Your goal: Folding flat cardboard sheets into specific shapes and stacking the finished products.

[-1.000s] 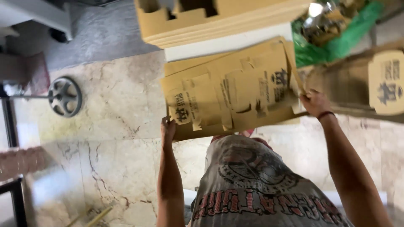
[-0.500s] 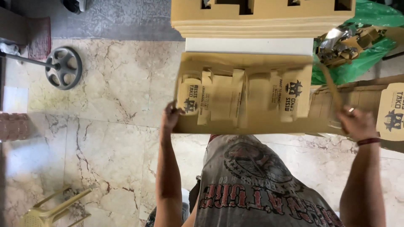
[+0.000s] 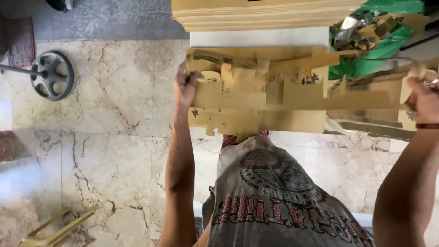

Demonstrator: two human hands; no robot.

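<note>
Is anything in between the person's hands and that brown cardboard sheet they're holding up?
No, nothing visible is between them. The left hand grips the left edge of the die-cut cardboard sheet directly, and the right hand holds its far right end. Both touch the cardboard itself.

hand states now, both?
Left hand: closed on the left edge of the die-cut cardboard sheet.
Right hand: closed on the sheet's right end.
</note>
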